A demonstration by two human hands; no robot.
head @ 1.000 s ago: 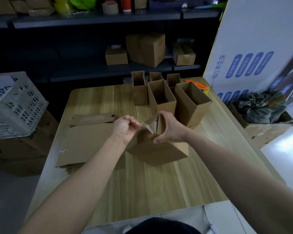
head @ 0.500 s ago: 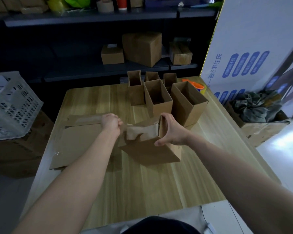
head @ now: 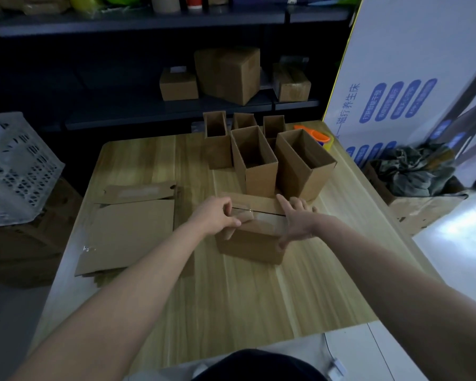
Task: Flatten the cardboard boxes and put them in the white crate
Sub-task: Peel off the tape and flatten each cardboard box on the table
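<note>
Step in hand: opening the sealed seam of one box (head: 250, 244) so it can be collapsed. The box sits closed on the bench (head: 231, 298), just in front of the open boxes (head: 256, 163).

Left hand (head: 217, 215): fingers curled, pinching what looks like a strip of clear tape (head: 243, 215) at the top seam.

Right hand (head: 297, 221): fingers straight and spread on the box top, thumb down the near face, steadying the box and gripping nothing.

Flat cardboard (head: 132, 232) lies at the left of the bench. The white crate (head: 17, 171) stands off the bench to the left, well apart from the hands.

Judgement: flattening is partly done, and several boxes still stand.

Next move calls for pulling the tape along the seam while the right hand holds the box down, then freeing the flaps and pressing the walls flat.
</note>
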